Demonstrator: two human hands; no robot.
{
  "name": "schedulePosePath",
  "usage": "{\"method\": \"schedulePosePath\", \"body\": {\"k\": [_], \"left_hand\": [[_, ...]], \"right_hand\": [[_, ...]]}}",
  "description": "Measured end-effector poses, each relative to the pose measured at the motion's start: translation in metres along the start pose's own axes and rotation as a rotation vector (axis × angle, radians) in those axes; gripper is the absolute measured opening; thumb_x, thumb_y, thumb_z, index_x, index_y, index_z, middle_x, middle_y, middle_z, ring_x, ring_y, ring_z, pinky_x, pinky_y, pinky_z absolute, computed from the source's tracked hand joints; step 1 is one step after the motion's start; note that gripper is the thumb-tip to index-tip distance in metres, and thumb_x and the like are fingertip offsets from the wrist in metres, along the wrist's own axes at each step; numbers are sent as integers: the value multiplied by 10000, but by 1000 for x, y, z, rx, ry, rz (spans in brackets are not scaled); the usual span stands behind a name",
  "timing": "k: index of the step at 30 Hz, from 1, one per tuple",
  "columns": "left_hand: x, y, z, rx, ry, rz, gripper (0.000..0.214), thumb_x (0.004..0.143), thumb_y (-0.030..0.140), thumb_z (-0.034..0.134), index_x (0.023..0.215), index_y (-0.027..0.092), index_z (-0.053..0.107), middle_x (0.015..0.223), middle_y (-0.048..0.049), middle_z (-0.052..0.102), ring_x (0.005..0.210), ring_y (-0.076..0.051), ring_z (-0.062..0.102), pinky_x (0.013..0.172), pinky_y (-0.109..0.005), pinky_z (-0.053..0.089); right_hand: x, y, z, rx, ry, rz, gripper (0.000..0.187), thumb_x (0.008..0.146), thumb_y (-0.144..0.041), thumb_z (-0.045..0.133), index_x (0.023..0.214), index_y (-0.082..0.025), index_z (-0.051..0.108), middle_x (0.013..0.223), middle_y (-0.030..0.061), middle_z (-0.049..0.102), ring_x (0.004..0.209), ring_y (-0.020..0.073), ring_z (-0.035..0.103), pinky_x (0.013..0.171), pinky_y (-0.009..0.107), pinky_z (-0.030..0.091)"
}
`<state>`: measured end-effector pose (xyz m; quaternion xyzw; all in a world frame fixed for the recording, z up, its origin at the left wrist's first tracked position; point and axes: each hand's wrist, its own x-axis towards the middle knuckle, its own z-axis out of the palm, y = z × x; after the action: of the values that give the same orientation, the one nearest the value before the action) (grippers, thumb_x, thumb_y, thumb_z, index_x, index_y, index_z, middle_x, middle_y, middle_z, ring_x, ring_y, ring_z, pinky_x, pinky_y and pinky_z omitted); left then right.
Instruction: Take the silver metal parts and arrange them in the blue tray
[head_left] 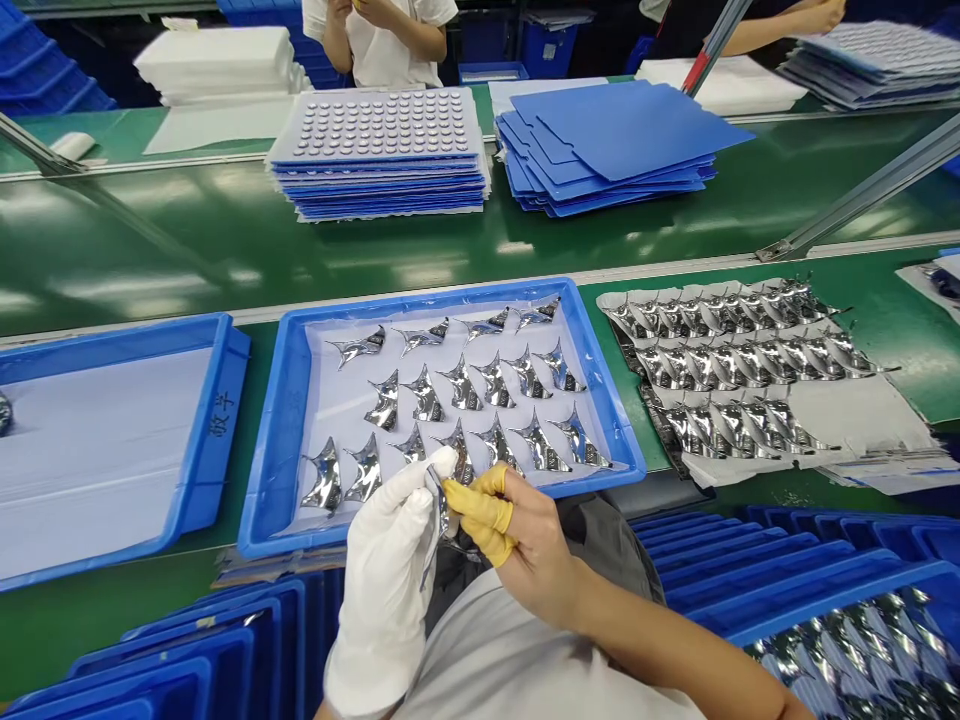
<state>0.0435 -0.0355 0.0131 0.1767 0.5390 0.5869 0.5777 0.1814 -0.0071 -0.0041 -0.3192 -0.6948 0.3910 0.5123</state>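
Observation:
My left hand (391, 570), in a white glove, is closed on a shiny chrome-like curved part (439, 510) in front of my body. My right hand (517, 530), with yellow finger cots on several fingers, pinches at the same part from the right; whether it grips the part or something small on it is hidden by the fingers. Just beyond both hands lies a blue tray (259, 470) lined with white sheet. Three rows of similar pointed mirror-like parts (465, 385) rest in it, some with dark markings.
More shiny parts (705, 365) lie in rows on white sheets at right. Another blue tray (199, 440) stands at left. Across the green conveyor (135, 240) are stacked sheets with round pieces (382, 125), blue sheets (622, 130) and two people. Stacked blue trays (225, 650) sit below the bench.

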Motion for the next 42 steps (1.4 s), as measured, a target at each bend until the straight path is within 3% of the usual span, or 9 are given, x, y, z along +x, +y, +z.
{"method": "schedulePosePath", "body": {"k": [15, 24, 29, 32, 37, 42], "left_hand": [[2, 2, 5, 20, 62, 1, 362, 713, 362, 845, 1036, 208, 791, 1101, -111, 766, 963, -258, 737, 846, -285, 596], [2, -4, 4, -24, 25, -41, 367, 750, 333, 819, 1095, 217, 779, 1147, -101, 750, 927, -204, 719, 888, -290, 576], [4, -4, 7, -66, 7, -42, 364, 738, 308, 832, 1093, 243, 781, 945, -41, 748, 670, -84, 609, 656, -162, 546], [3, -1, 9, -95, 8, -58, 410, 735, 317, 833, 1132, 242, 767, 752, -11, 668, 591, -70, 532, 566, -152, 496], [5, -1, 8, -125, -101, -64, 372, 811, 286, 758, 1173, 200, 743, 719, -22, 626, 596, -86, 520, 597, -197, 478], [9, -2, 8, -87, -207, -54, 346, 890, 300, 650, 1202, 168, 717, 693, -27, 589, 616, -109, 506, 601, -232, 438]], "right_hand": [[-1, 2, 8, 42, 74, 65, 349, 988, -182, 532, 1274, -322, 674, 816, 28, 593, 730, 147, 558, 637, 270, 508], [-4, 3, 11, 37, 108, 143, 317, 979, -191, 521, 1204, -287, 722, 791, 30, 567, 704, 145, 545, 615, 266, 497], [-3, 2, 12, 103, 123, 218, 331, 980, -175, 519, 1213, -305, 714, 820, 23, 588, 703, 132, 555, 643, 255, 502], [0, 1, 10, 161, 89, 280, 312, 975, -187, 526, 1193, -289, 724, 802, 17, 585, 693, 130, 547, 651, 256, 491], [4, 0, 1, 192, 69, 392, 279, 976, -236, 529, 1168, -253, 730, 785, 17, 592, 692, 138, 544, 640, 263, 480], [8, 5, -13, 92, 104, 401, 250, 972, -226, 546, 1133, -247, 736, 881, 34, 677, 792, 153, 587, 740, 286, 483]]}}
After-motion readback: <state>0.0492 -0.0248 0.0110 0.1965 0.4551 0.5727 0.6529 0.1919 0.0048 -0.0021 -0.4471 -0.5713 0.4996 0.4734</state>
